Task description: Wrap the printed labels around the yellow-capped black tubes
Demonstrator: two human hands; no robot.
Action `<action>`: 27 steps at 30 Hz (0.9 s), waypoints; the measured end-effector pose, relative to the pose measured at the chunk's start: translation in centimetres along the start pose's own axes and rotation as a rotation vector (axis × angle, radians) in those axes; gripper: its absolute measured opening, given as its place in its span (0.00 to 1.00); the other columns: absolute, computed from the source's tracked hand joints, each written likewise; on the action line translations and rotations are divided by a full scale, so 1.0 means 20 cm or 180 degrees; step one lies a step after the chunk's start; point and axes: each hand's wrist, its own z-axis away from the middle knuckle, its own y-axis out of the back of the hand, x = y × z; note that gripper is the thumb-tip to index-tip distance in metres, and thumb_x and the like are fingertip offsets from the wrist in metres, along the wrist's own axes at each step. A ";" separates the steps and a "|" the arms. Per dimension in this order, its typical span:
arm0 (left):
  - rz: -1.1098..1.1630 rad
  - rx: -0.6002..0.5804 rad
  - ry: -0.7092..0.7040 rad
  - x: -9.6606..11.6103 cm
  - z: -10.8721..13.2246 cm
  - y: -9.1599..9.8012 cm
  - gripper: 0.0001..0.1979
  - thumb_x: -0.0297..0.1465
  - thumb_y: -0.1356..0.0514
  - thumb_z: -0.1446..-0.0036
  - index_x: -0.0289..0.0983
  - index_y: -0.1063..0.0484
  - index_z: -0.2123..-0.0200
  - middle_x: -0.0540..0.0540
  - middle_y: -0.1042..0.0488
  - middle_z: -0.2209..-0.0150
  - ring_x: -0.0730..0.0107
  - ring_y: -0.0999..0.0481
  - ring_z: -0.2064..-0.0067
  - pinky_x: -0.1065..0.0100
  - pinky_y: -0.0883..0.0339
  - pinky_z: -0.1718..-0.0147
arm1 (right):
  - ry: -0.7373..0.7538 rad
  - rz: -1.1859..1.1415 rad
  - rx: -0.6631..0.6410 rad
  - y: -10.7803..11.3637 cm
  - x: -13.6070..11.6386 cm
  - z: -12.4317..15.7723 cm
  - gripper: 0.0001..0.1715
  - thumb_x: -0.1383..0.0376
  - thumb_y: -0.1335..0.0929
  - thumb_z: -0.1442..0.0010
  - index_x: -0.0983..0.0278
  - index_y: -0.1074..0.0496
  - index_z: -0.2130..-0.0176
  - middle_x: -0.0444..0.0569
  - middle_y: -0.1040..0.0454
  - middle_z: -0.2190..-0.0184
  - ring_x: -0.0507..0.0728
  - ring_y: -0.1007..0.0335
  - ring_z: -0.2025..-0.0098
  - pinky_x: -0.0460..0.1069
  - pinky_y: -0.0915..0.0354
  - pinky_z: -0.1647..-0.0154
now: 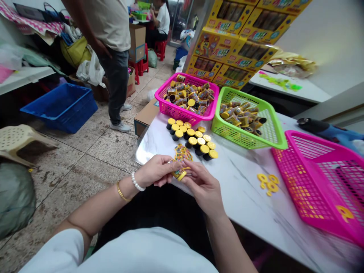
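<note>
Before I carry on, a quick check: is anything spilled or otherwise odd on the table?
Yes, mildly: a few small yellow pieces, some ring-shaped, lie loose and scattered on the table, beside the right-hand pink basket rather than in it. They may be strays.

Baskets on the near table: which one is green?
The middle basket, between the left basket and the right basket; it alone is green, those two being pink.
</note>
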 end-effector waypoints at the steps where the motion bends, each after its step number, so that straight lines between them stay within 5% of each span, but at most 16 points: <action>1: 0.0100 0.0009 0.0065 0.00 0.00 -0.01 0.30 0.60 0.37 0.52 0.36 0.35 0.71 0.54 0.32 0.84 0.81 0.41 0.90 0.79 0.56 0.93 | 0.0312 0.0255 0.0060 0.00 0.00 0.00 0.19 0.68 0.25 0.43 0.52 0.20 0.53 0.47 0.22 0.56 0.55 0.23 0.58 0.50 0.25 0.57; 4: 0.0559 -0.0160 0.0059 -0.01 0.00 -0.02 0.31 0.60 0.36 0.53 0.36 0.34 0.68 0.53 0.30 0.84 0.81 0.40 0.90 0.79 0.54 0.93 | 0.0871 0.0493 0.0336 -0.01 0.01 0.01 0.18 0.73 0.25 0.44 0.52 0.18 0.58 0.45 0.22 0.63 0.54 0.24 0.61 0.49 0.26 0.59; 7: 0.0872 -0.0258 0.0012 -0.02 0.00 -0.03 0.29 0.54 0.31 0.56 0.36 0.36 0.69 0.54 0.29 0.83 0.82 0.41 0.90 0.79 0.52 0.93 | 0.0864 0.0272 0.0593 -0.04 0.03 0.02 0.16 0.72 0.26 0.43 0.53 0.19 0.58 0.45 0.22 0.66 0.53 0.25 0.65 0.49 0.26 0.64; 11: 0.0859 0.0059 0.0067 -0.03 0.00 -0.06 0.28 0.53 0.30 0.56 0.37 0.37 0.69 0.57 0.32 0.85 0.83 0.43 0.91 0.80 0.57 0.94 | 0.0773 0.0568 0.0520 -0.04 0.01 0.02 0.14 0.68 0.27 0.41 0.55 0.20 0.55 0.49 0.23 0.59 0.57 0.23 0.59 0.52 0.24 0.60; 16: 0.1041 -0.0082 0.0076 -0.03 0.00 -0.09 0.31 0.57 0.32 0.57 0.36 0.36 0.71 0.55 0.30 0.84 0.84 0.45 0.91 0.79 0.57 0.94 | 0.1114 0.0763 0.0697 -0.03 -0.01 0.03 0.14 0.72 0.25 0.44 0.53 0.19 0.61 0.45 0.24 0.65 0.54 0.25 0.64 0.50 0.24 0.61; 22: 0.0958 0.0172 0.0028 -0.08 -0.02 -0.11 0.30 0.57 0.34 0.53 0.35 0.33 0.68 0.56 0.33 0.85 0.85 0.48 0.91 0.79 0.62 0.92 | 0.1097 0.1136 0.0473 -0.02 -0.03 0.01 0.17 0.71 0.27 0.41 0.54 0.21 0.54 0.49 0.26 0.59 0.56 0.25 0.58 0.50 0.24 0.59; 27: 0.1111 0.0052 0.0084 -0.14 -0.04 -0.16 0.29 0.58 0.35 0.52 0.37 0.32 0.69 0.56 0.38 0.87 0.85 0.52 0.91 0.77 0.61 0.91 | 0.1442 0.1477 0.0714 0.01 -0.02 0.04 0.10 0.71 0.29 0.41 0.55 0.20 0.67 0.46 0.27 0.72 0.54 0.26 0.72 0.46 0.26 0.73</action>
